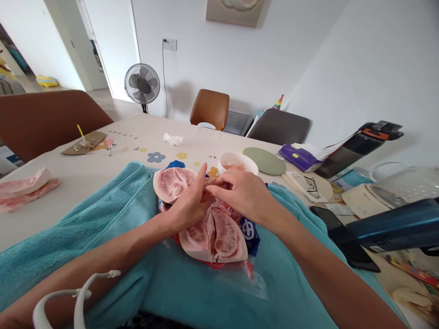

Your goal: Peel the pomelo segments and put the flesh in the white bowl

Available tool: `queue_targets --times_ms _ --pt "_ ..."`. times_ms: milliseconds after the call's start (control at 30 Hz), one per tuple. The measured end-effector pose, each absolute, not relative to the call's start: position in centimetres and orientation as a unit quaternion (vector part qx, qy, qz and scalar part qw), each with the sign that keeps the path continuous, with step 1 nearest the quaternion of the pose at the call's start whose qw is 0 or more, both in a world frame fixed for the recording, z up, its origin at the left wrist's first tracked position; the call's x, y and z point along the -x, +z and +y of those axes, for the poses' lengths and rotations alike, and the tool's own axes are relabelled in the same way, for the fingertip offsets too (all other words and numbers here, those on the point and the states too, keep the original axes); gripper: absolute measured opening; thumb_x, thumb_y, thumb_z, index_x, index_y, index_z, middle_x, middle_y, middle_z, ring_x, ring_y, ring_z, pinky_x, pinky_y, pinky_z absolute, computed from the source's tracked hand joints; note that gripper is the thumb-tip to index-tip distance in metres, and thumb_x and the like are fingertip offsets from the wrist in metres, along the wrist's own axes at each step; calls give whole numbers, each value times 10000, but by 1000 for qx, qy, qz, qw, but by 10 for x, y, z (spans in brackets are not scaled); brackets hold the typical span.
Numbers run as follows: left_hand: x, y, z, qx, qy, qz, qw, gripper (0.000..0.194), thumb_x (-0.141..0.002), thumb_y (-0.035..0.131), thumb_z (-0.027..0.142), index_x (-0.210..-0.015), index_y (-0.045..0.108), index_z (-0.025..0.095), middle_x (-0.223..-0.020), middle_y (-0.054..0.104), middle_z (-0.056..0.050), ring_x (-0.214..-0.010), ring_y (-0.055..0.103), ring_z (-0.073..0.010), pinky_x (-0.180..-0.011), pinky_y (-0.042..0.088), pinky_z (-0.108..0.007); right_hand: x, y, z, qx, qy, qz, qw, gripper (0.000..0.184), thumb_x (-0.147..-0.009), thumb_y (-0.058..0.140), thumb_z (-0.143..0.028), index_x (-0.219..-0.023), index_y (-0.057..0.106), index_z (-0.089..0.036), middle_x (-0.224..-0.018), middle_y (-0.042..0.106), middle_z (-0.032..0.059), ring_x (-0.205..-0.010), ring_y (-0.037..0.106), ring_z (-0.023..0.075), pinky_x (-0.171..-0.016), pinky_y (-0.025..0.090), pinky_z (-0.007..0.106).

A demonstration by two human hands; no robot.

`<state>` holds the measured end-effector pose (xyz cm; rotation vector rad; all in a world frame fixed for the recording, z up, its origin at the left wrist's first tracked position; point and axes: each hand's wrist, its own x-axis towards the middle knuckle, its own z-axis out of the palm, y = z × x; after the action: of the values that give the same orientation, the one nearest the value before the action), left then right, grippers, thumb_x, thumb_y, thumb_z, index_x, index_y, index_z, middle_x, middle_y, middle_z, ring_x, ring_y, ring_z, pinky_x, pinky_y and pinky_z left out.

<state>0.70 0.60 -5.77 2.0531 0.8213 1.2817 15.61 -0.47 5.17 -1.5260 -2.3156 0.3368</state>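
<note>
A split pink pomelo (pixel 219 233) lies open on a plastic bag (pixel 252 274) over a teal towel (pixel 103 214). My left hand (pixel 190 203) rests on the fruit's middle, fingers held together and pointing up. My right hand (pixel 242 192) comes in from the right with its fingers curled, pinching at the flesh right beside the left fingertips. A rounded peel section (pixel 169 183) stands just left of my left hand. A white bowl (pixel 237 161) sits directly behind both hands.
Peel pieces (pixel 25 186) lie at the left table edge. A crumpled tissue (pixel 173 139), cardboard scrap (pixel 84 142), green round mat (pixel 266 161), purple pack (pixel 299 157), glasses (pixel 310 183), a black phone (pixel 345 235) and a blue tool (pixel 398 224) crowd the table's far and right sides. Chairs and a fan stand beyond.
</note>
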Motion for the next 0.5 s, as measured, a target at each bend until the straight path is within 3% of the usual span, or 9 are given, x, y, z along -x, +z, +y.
queue_targets --times_ms 133,233,400,500 --pt "-5 -58 9 -822 475 281 141 950 -847 434 11 -1513 -200 246 -1360 563 -190 -1210 567 -260 -939 499 -454 -148 47 -3 552 118 -814 135 222 -797 575 -315 -623 657 -205 -617 619 -5 -576 511 136 -519 298 282" --pt "-5 -56 10 -836 472 270 79 960 -842 414 1 -1499 -240 249 -1387 535 -191 -1224 558 -254 -937 507 -445 -150 45 1 548 162 -806 155 177 -776 591 -261 -622 655 -202 -618 641 -4 -605 548 146 -553 345 283" --pt "-3 -54 7 -822 468 290 147 979 -842 427 1 -1494 -241 297 -1459 460 -194 -1258 542 -257 -979 494 -455 -161 41 8 506 327 -773 199 94 -756 605 -189 -775 696 -173 -786 722 10 -758 645 160 -674 452 267" --pt "-3 -55 5 -807 467 299 202 995 -835 445 -3 -1499 -216 334 -1537 340 -203 -1323 479 -282 -1018 458 -490 -167 39 8 493 344 -772 208 141 -746 591 -157 -828 706 -160 -805 728 13 -755 650 156 -690 465 268"
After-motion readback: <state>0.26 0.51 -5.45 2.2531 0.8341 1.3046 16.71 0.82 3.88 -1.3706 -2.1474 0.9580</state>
